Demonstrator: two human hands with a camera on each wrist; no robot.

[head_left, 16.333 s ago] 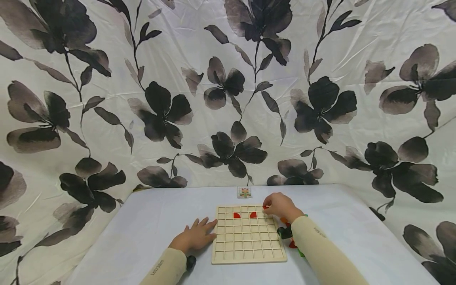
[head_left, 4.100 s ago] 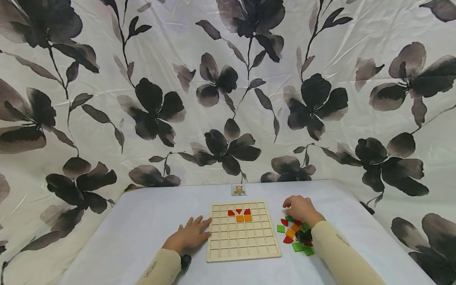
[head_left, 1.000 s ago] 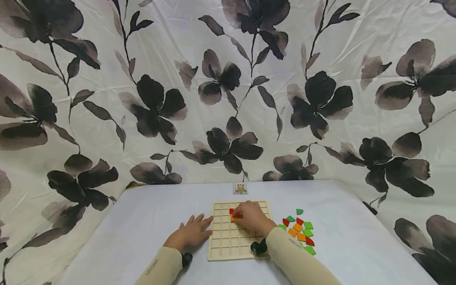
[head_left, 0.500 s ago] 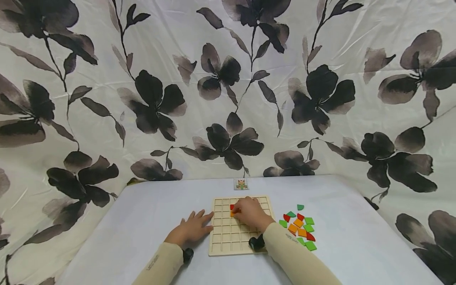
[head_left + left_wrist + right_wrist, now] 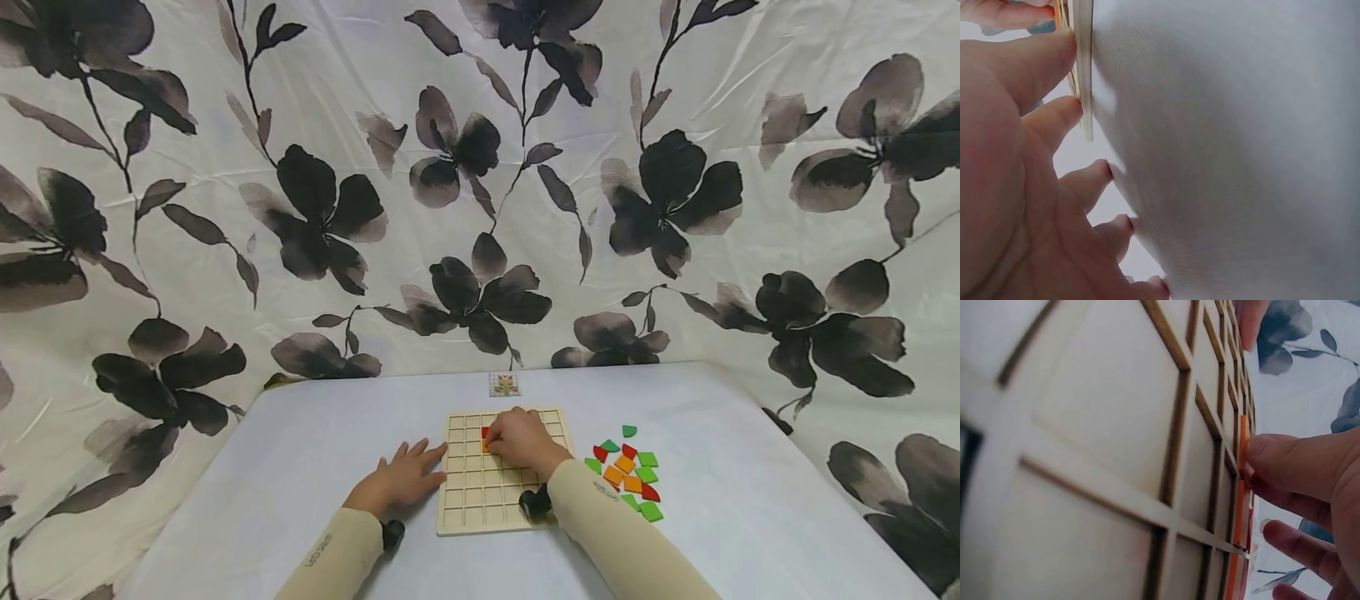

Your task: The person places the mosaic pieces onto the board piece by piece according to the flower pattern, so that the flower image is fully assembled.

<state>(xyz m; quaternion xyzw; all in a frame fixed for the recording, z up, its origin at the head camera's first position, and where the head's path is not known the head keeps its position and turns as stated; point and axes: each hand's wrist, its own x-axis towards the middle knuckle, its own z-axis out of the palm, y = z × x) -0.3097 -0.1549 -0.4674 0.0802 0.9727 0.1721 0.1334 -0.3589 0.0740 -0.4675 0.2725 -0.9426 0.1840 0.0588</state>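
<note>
A pale wooden grid board (image 5: 468, 506) lies on the white table. My right hand (image 5: 522, 438) is over its upper part, thumb and finger on an orange square tile (image 5: 1243, 439) at a cell. More orange tiles (image 5: 1239, 515) sit beyond it in the right wrist view. Part of a red tile (image 5: 485, 432) shows just above the fingertips; the hand hides the other placed pieces. My left hand (image 5: 397, 481) lies spread at the board's left side. In the left wrist view its thumb (image 5: 1044, 53) and a finger touch the board's edge, while other fingertips rest on the table.
Right of the board lie loose tiles: green squares (image 5: 648, 459), orange squares (image 5: 624, 463), red pieces (image 5: 650, 492) and dark green pieces (image 5: 629, 431). A small patterned picture card (image 5: 505, 384) lies behind the board. A floral cloth (image 5: 480, 208) hangs behind the table.
Since the earliest frame, a red triangle and orange tiles have joined the red pieces. My right hand has come from the loose tiles to the board; lately it barely moves. My left hand stays put.
</note>
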